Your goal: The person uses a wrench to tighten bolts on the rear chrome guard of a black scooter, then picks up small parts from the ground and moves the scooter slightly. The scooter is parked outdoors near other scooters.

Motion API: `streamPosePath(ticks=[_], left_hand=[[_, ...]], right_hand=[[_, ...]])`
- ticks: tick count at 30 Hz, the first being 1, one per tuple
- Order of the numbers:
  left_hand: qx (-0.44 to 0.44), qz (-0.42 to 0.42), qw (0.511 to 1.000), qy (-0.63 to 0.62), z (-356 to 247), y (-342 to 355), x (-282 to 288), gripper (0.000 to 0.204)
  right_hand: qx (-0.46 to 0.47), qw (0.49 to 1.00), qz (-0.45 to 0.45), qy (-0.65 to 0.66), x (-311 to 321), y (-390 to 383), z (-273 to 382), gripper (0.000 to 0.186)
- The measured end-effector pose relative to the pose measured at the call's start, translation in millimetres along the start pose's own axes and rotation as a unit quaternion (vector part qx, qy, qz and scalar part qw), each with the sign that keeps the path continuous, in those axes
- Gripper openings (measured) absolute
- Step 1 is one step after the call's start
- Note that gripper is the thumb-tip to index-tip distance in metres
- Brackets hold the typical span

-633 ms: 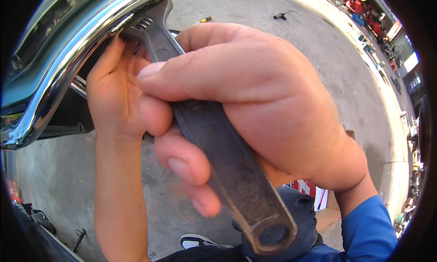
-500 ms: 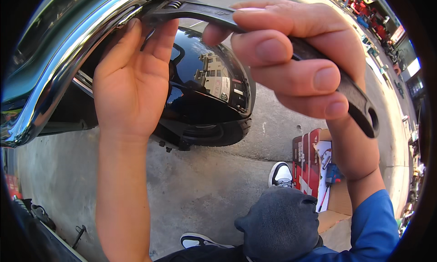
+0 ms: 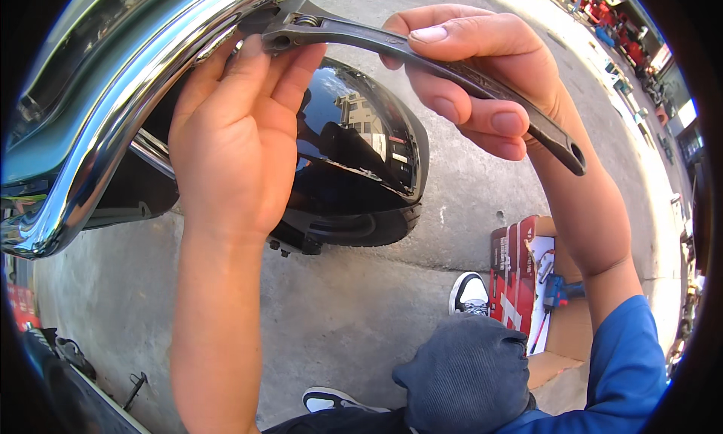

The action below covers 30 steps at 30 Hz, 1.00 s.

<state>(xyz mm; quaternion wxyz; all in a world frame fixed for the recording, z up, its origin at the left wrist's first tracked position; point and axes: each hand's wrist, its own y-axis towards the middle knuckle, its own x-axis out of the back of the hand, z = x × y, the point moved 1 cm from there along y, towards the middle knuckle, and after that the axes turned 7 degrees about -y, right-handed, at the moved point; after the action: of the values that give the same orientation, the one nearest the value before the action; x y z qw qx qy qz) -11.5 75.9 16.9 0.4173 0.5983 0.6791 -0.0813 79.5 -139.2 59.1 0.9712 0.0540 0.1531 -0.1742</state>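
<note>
Dark steel adjustable wrench, long-handled with a hole at its tail, sits clamped in the grip of my right hand: thumb on top of the handle, fingers curled underneath, the tail end poking out past my palm toward my wrist. Its jaw end reaches away from that grip to my left and meets the curved, polished chrome bar, which sweeps down from there toward my lower left. My left hand is up beside the jaw end with its grip loose, fingers held together and extended, their tips touching the wrench head and the underside of the chrome bar without closing around either. Just beyond and below both hands is a glossy black rounded fender over a black rubber tyre, mirroring buildings and sky. Far below my right forearm, on the grey concrete floor, lies an open red-and-white cardboard box with small tools in it, next to my black-and-white shoe.
</note>
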Motion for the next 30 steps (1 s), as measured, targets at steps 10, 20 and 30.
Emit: streamPosePath(ticks=[10,20,30], left_hand=[[0.008,0.008,1.0,-0.029,-1,4,9,0.027],[0.024,0.058,0.998,0.015,-1,3,13,0.039],[0.06,0.01,0.992,0.114,-26,-3,28,0.031]], right_hand=[[-0.188,0.977,-0.099,-0.027,-12,66,16,0.031],[-0.108,0.955,-0.199,-0.192,-52,34,12,0.036],[-0.028,0.906,-0.41,-0.102,-139,59,-13,0.03]])
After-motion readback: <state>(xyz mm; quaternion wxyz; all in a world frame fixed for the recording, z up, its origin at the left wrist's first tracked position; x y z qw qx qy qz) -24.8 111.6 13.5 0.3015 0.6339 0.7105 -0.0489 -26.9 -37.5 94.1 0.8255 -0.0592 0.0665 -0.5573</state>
